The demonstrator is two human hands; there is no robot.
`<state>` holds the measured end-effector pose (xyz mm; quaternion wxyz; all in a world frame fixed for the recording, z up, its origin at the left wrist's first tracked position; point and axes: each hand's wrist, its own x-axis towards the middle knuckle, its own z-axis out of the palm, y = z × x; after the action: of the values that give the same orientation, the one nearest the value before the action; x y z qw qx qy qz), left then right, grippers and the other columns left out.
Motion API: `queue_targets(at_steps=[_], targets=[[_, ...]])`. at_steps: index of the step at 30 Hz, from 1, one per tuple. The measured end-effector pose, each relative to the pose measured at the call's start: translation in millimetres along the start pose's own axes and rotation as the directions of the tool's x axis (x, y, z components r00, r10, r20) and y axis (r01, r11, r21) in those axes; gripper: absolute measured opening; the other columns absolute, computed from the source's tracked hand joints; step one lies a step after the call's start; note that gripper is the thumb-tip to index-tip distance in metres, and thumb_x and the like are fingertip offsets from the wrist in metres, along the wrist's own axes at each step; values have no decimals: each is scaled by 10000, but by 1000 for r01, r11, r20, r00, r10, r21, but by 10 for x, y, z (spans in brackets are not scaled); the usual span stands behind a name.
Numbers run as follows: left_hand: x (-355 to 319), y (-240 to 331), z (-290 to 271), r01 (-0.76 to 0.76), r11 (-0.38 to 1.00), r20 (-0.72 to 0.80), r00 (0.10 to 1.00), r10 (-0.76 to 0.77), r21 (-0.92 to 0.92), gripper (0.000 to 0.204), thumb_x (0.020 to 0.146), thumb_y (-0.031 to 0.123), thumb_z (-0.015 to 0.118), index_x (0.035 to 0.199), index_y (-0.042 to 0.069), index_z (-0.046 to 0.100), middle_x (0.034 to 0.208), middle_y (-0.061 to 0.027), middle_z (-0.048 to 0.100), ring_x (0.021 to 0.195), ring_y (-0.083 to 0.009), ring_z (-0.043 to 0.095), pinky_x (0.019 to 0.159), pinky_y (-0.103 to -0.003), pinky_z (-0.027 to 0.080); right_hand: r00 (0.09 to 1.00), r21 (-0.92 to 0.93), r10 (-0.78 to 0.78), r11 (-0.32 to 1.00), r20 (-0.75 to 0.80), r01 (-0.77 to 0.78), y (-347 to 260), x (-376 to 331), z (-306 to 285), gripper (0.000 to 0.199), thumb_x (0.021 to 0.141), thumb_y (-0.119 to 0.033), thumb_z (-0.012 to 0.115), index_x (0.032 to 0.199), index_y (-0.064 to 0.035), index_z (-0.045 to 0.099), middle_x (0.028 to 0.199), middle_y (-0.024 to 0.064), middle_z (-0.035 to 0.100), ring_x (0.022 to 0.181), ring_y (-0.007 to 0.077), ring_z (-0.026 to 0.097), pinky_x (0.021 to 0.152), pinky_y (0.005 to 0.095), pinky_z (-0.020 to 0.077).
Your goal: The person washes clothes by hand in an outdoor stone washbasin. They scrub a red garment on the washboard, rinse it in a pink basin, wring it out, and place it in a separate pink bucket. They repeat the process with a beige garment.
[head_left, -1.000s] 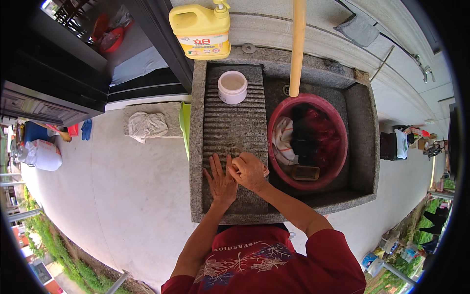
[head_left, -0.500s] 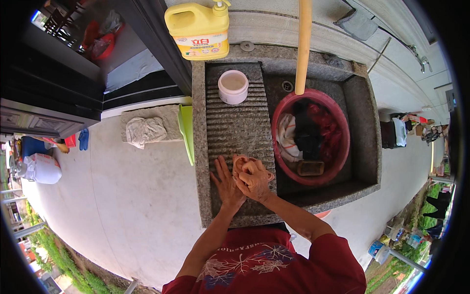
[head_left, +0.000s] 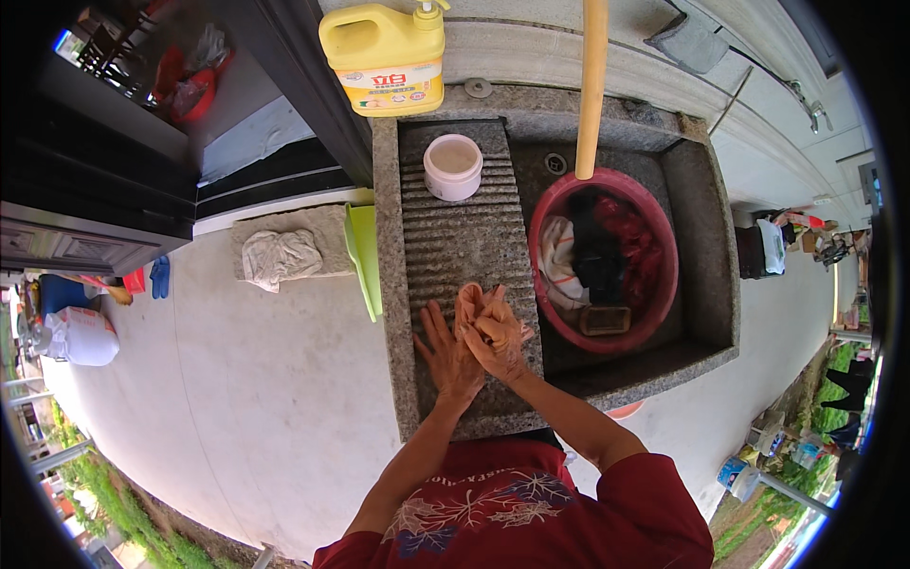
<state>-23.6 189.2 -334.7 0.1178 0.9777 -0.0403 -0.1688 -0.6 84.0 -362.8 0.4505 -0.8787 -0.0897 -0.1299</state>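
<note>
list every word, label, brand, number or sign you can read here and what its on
I won't copy wording or brands, but print shows on:
Yellow jug: large red characters and smaller print on its label.
Red shirt: a line of pale lettering above a leaf pattern.
White container on the floor at left: reddish marks, too small to read.

pale floor [head_left: 246, 398], whitish wall [head_left: 502, 47], dark door [head_left: 114, 194], green plants [head_left: 114, 493], bright daylight
</note>
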Motion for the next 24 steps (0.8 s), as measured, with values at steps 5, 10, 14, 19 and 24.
queue_targets(at_steps=[5,10,14,19,24], targets=[[-1,16,142,-28,999,-82,996,26,-18,575,985,385,310,1468,121,142,1511,-202,38,1405,-363,27,1078,-606,74,998,-452,43,892,40,-20,447,853,56,161,741,-246,636,709,-117,545,704,30,478,721,244,488,721,411,354],[23,0,212,-16,990,-112,994,1,-137,575,976,388,340,1462,126,179,1512,-202,35,1405,-365,24,1080,-601,73,993,-386,-66,922,-93,25,394,1040,133,197,700,-296,668,796,-137,601,820,28,514,813,240,472,767,424,336],[5,-43,47,-7,995,-41,999,2,-103,589,966,374,377,1462,122,181,1517,-193,33,1407,-366,0,1072,-614,83,998,-75,-56,995,26,58,-75,177,-33,139,747,-217,661,708,-104,591,749,52,518,697,224,489,597,377,393],[-4,28,128,-21,990,-111,994,5,-139,510,980,373,351,1450,201,251,1516,-193,44,1403,-382,11,1072,-614,89,994,-407,-99,911,-46,72,381,720,44,258,801,-221,638,602,-82,553,579,62,463,578,248,502,533,409,400],[-1,15,171,-41,990,-173,985,17,-134,503,981,448,298,1408,185,339,1494,-183,104,1391,-377,56,1077,-596,100,988,-357,76,926,-133,-119,641,1025,85,230,814,-335,613,782,-109,586,824,58,508,840,266,488,740,428,367]])
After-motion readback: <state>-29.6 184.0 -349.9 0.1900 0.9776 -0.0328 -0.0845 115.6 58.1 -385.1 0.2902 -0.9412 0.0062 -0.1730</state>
